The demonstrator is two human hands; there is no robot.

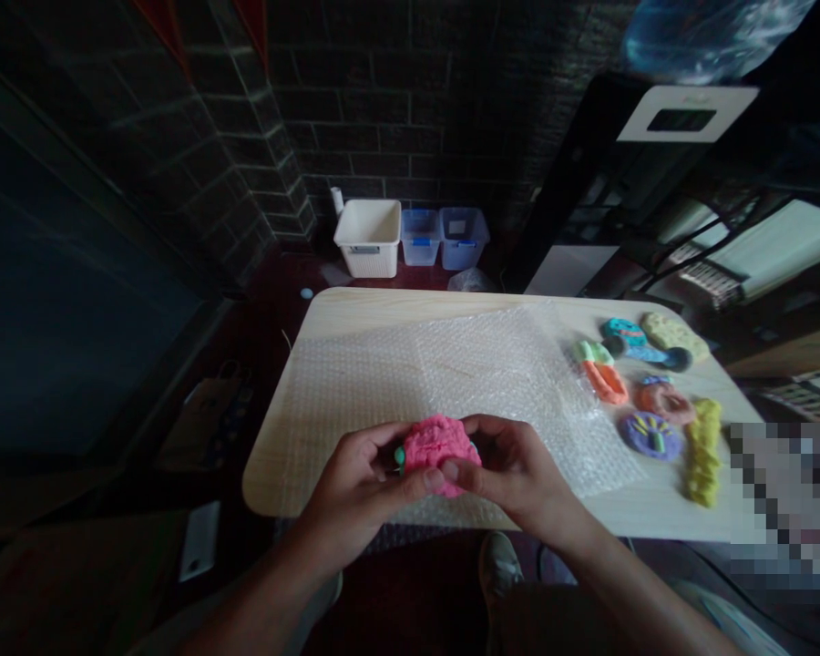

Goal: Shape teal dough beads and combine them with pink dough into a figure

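A lump of pink play dough (438, 453) is held over the bubble wrap (444, 383) between my left hand (362, 483) and my right hand (512, 465). Both hands curl around it, and their fingers hide its underside. A small green dough piece (400, 459) shows at its left side, by my left fingers. To the right lie a yellow-green dough strip (703, 453), a purple dough disc (649, 435), an orange dough ring (664, 402), an orange-and-green piece (602, 374), a blue dumbbell shape (646, 351) and a textured yellow piece (675, 336).
The pale wooden table (355, 310) has rounded corners, and its near edge runs just below my hands. Beyond it, a white basket (367, 237) and two clear blue-latched bins (451, 237) stand against a dark brick wall (410, 109). A pixelated patch covers the lower right.
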